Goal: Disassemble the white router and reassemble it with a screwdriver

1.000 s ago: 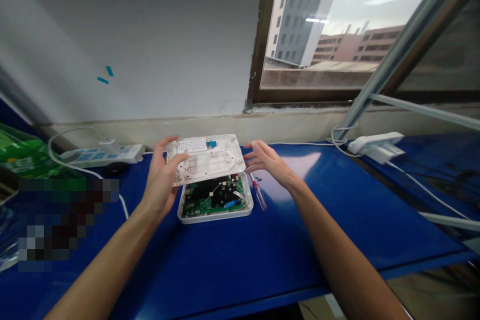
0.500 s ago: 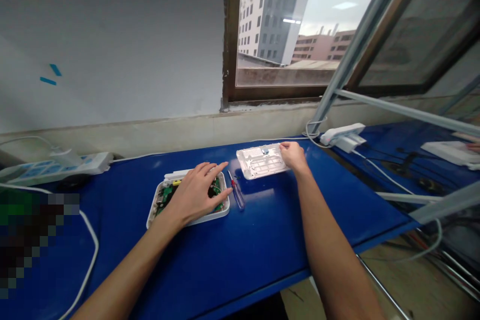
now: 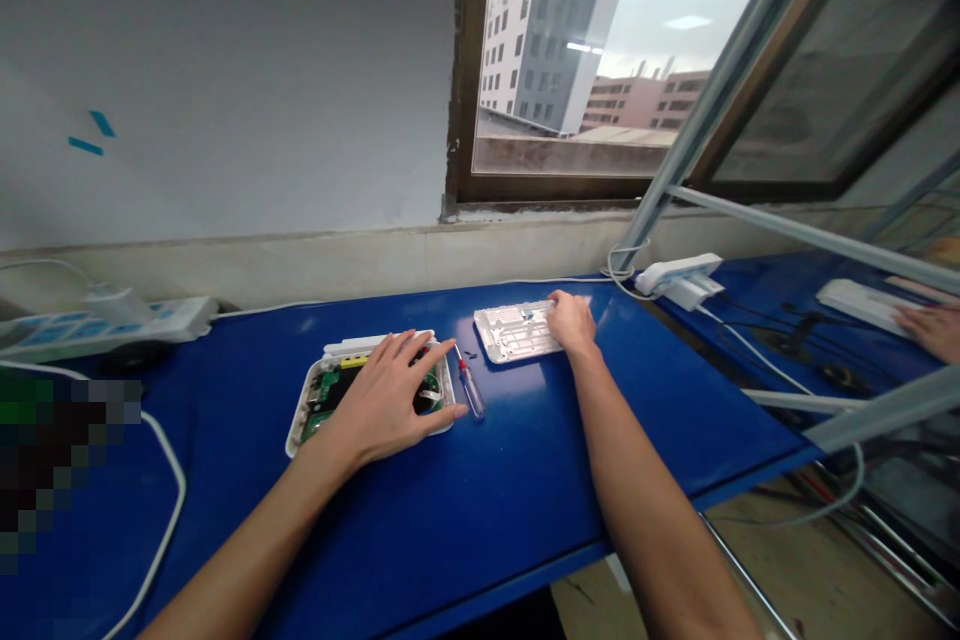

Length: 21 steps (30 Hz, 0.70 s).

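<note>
Both the left grip [image 3: 384,395] and the right grip [image 3: 571,325] lie open, clamped on nothing. The left grip spreads its fingers, palm down, over an open white casing [image 3: 295,432], above the green circuit board [image 3: 326,390] inside it. The right grip rests on a perforated white cover [image 3: 510,332], which lies flat and apart from the casing. Between them, just beside the casing, lies a screwdriver [image 3: 470,392] with a clear handle and a red mark. All of these sit on the blue surface [image 3: 525,490]. A power strip [image 3: 105,318] lies farther left, and at far right a co-worker's hand [image 3: 928,330] touches a white box [image 3: 855,302].
</note>
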Each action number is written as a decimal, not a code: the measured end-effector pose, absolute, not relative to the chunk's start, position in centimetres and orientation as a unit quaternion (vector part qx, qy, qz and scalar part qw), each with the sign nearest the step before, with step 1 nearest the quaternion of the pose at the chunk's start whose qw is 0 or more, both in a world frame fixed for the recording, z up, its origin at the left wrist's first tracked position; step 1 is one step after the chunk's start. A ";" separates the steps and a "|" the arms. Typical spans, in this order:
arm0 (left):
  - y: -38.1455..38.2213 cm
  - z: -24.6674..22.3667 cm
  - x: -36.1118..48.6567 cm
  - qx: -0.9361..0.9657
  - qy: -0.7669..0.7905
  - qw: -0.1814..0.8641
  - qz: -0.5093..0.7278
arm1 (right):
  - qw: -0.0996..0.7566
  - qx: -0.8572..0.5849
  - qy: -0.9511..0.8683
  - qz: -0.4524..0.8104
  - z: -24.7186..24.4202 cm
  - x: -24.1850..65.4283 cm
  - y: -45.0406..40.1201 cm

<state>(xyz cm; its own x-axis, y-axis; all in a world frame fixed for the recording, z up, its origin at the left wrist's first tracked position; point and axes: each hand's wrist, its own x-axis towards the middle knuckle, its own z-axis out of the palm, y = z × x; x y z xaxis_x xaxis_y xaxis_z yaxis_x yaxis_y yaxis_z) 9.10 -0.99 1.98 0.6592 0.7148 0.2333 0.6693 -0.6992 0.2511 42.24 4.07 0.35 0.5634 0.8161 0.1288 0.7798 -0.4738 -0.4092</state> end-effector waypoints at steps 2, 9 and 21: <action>-1.0 1.9 9.2 0.907 0.384 0.071 0.159 | 0.216 -0.859 -0.463 0.037 0.7 42.0 3.8; -0.8 1.5 9.5 0.899 0.394 0.075 0.175 | 0.273 -0.804 -0.528 -0.014 4.8 38.4 2.7; -0.1 4.7 2.6 0.915 0.342 0.149 0.152 | 0.150 -0.633 -0.752 0.111 4.5 28.5 -0.7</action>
